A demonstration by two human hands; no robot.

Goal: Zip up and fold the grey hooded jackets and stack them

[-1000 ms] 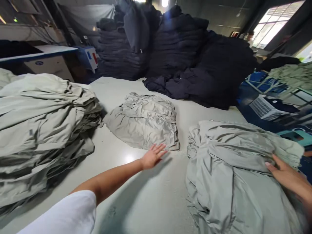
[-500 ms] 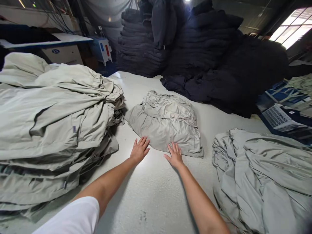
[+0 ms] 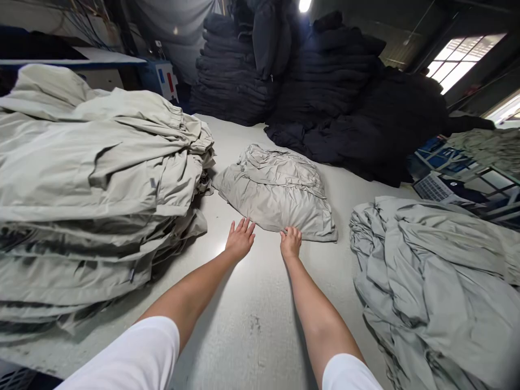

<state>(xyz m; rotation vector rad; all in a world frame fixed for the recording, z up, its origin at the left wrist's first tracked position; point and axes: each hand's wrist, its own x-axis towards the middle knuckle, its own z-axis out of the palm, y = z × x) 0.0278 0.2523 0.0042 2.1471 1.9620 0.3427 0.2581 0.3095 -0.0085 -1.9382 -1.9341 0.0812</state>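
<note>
Two outstretched arms (image 3: pixel 190 290), left hand (image 3: pixel 240 239) open, empty, right hand (image 3: pixel 290 243) curled at pale cloth's (image 3: pixel 280 197) edge, hold unclear

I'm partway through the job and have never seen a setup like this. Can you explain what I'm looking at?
There's no machine here: these are a person's two bare hands, seen by a camera worn on that person's head, looking forward and down. On the pale table in the middle lies a crumpled light-grey cloth bundle. The left hand is open, palm down, by its near edge. The right hand has its fingers curled at that same edge; whether they grip the cloth, I can't tell. A tall pile of pale cloth sits to the left, a grey cloth pile to the right, and dark stacked cloth at the far side.
</note>
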